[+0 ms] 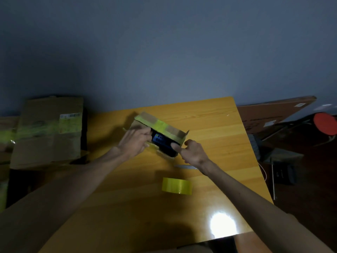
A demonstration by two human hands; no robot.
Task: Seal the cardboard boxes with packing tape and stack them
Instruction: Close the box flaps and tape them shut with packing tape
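Observation:
A small cardboard box (160, 126) lies on the wooden table (218, 136) with its flaps open and strips of yellow tape on the far flap. A dark item with a blue label (162, 141) shows inside it. My left hand (135, 141) grips the box's left end, fingers curled over the edge. My right hand (193, 152) holds the box's near right corner, thumb against the dark item. A roll of yellow packing tape (176, 186) sits on the table nearer to me, untouched.
A larger taped cardboard box (47, 132) stands left of the table. A thin pale object (185, 167), perhaps a blade, lies by my right wrist. Dark clutter and a red round object (326, 125) are on the right. A bright glare (222, 225) marks the table's near part.

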